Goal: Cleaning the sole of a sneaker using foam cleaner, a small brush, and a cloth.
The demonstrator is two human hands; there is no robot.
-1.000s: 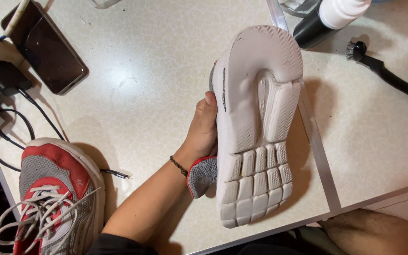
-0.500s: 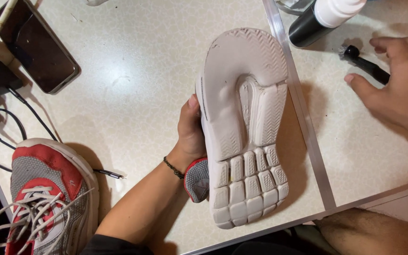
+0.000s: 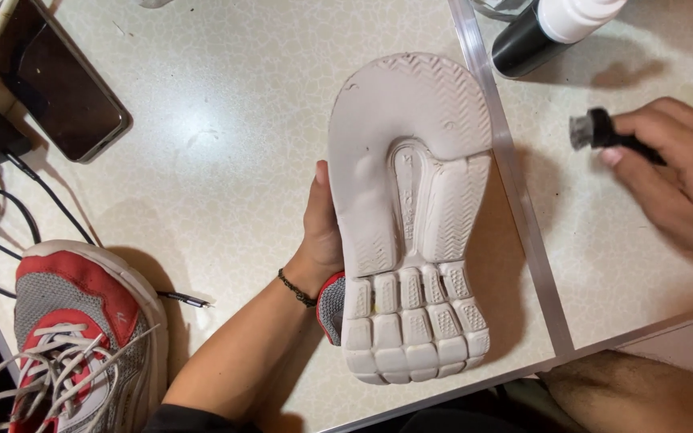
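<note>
Overhead, pale grooved shoe sole (image 3: pixel 411 216), scuffed, in left hand (image 3: pixel 322 232)

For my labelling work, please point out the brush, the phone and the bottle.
brush (image 3: pixel 583 131), head view, on its bristle tip
phone (image 3: pixel 62 88), head view, on its dark screen
bottle (image 3: pixel 523 42), head view, on its black body

A second red and grey shoe (image 3: pixel 74 337) lay at the table's (image 3: pixel 226 104) near left corner, beside black cables (image 3: pixel 10 200). A phone (image 3: pixel 54 80) and a bottle (image 3: pixel 551 28) lay farther off.

Bright overhead light, soft shadows
</note>
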